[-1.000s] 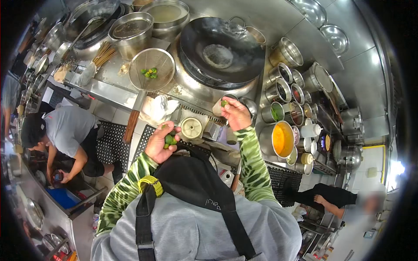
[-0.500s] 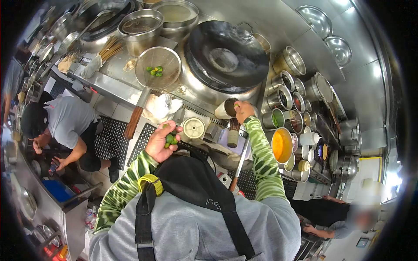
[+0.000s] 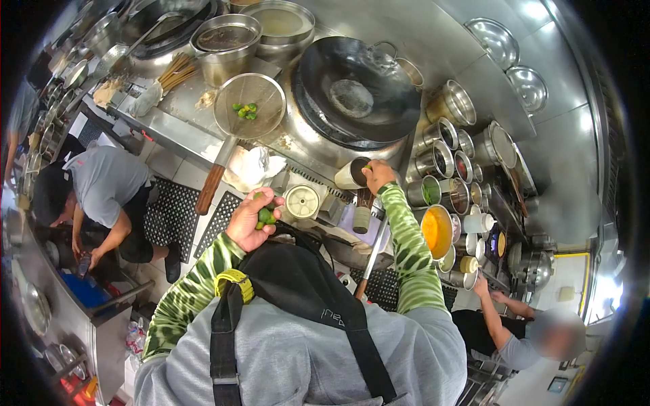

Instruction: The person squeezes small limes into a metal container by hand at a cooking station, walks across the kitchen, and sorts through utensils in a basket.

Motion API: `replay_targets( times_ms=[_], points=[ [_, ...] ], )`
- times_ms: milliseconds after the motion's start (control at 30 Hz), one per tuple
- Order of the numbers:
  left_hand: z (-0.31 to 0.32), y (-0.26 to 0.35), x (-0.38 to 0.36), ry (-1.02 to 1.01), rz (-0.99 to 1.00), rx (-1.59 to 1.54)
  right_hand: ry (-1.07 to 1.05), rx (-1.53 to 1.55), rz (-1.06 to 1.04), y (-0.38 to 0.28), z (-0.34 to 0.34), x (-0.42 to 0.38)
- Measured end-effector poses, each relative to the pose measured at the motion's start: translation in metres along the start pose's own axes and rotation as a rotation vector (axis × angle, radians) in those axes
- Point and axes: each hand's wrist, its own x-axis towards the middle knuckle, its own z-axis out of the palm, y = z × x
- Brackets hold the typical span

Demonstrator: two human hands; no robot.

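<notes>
My left hand (image 3: 245, 222) is cupped palm-up around several small green limes (image 3: 266, 216). My right hand (image 3: 380, 175) is closed at the rim of a white container (image 3: 346, 177) with a dark inside. A bit of green lime (image 3: 368, 167) shows at its fingertips; the fingers hide most of it. Just past my left hand, a long-handled mesh strainer (image 3: 230, 86) rests on the counter, with several green and yellowish lime pieces (image 3: 245, 111) lying in it.
A large black wok (image 3: 393, 101) sits on the burner ahead. Metal pots and seasoning containers, one with orange liquid (image 3: 437, 230), line the right. A white cloth (image 3: 252, 168) lies by the strainer handle. One co-worker (image 3: 112, 186) bends at left; another (image 3: 511, 335) stands at right.
The co-worker at right has raised an arm toward the containers. The co-worker at left has shifted their hands. My hands stay nearly in place; the view has shifted slightly.
</notes>
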Motion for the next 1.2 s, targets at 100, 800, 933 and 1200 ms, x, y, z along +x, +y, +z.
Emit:
replay_targets(
  times_ms=[100,800,933,1200],
  points=[
    [0.001,0.001,0.001,0.014,-0.006,0.004,0.019,-0.132,0.017,-0.007,0.002,0.0],
    [0.011,-0.019,0.038,0.027,-0.079,-0.023,-0.031,-0.036,0.21,0.014,0.005,0.028],
    [0.023,-0.018,0.04,0.034,-0.108,-0.009,0.03,0.041,0.194,0.012,-0.001,0.025],
    [0.011,-0.01,0.038,0.019,-0.123,-0.055,0.036,0.021,0.174,0.016,-0.004,0.023]
  ],
)
